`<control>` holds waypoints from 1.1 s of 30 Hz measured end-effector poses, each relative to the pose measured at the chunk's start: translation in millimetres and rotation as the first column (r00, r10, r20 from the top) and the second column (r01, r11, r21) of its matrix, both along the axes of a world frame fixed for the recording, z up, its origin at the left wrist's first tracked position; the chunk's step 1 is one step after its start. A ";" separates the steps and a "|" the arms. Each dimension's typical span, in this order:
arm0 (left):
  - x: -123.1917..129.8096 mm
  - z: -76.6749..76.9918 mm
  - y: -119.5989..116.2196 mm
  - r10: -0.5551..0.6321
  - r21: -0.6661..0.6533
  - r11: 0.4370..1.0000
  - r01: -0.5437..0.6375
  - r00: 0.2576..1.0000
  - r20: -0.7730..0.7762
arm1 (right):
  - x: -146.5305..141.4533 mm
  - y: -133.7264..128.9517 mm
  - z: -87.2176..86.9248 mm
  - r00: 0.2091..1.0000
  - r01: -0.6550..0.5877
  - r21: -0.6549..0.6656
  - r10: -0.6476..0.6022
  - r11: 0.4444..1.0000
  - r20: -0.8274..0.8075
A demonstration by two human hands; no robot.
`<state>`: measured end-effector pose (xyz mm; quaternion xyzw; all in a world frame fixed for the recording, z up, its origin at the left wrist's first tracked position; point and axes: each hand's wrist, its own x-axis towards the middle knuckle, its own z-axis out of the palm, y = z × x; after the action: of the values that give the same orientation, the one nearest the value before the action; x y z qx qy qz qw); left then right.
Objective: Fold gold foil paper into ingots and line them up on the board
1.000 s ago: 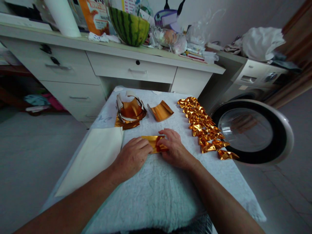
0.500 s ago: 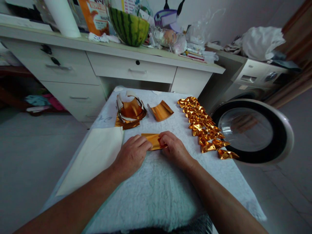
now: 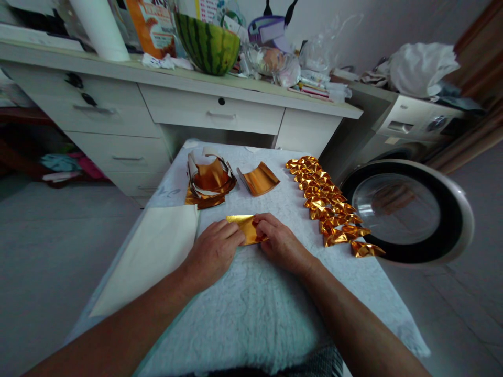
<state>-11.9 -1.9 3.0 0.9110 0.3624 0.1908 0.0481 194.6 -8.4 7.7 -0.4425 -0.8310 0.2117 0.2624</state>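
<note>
A sheet of gold foil paper (image 3: 247, 229) lies on the cloth-covered table in front of me, its lower edge curled up. My left hand (image 3: 220, 247) grips its left end with bent fingers. On the right end, my right hand (image 3: 277, 240) pinches the same sheet; its fingertips hide that corner. Beyond my hands rest a loose curved stack of gold foil sheets (image 3: 212, 178) and a smaller curved stack (image 3: 260, 179). Rows of folded gold foil pieces (image 3: 326, 201) run down the table's right side.
A large cream sheet (image 3: 157, 251) covers the table's left part. Behind stands a white desk (image 3: 212, 112) with half a watermelon (image 3: 207, 47) and plastic bags on it. To the right, the round washing machine door (image 3: 448, 209) hangs open beside the table edge.
The gold sheet between my hands has tilted slightly and catches more light along its upper edge. Both hands have shifted only a little and keep their hold.
</note>
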 end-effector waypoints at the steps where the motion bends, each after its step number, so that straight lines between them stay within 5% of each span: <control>1: 0.0 -0.7 -0.2 -0.015 -0.023 1.000 0.015 1.000 -0.010 | 0.8 0.2 0.1 1.000 -0.014 -0.011 0.014 1.000 0.012; 14: 0.5 -2.9 -1.6 -0.041 -0.173 0.984 0.046 0.999 0.031 | 12.6 4.4 1.5 0.981 -0.119 0.064 0.107 0.991 0.161; 21: 0.4 -1.5 -1.5 -0.005 -0.303 0.952 0.040 0.993 0.114 | 14.7 6.0 5.3 0.983 -0.165 -0.009 0.165 0.986 0.084; 33: 2.9 -3.5 2.2 0.043 -0.320 0.947 -0.025 0.998 0.048 | 12.1 3.2 8.6 0.997 -0.059 -0.124 0.065 0.990 0.041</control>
<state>-9.0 0.3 -0.5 0.8792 0.4029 0.1554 0.2014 206.7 -5.2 16.3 -0.4364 -0.8353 0.2607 0.2093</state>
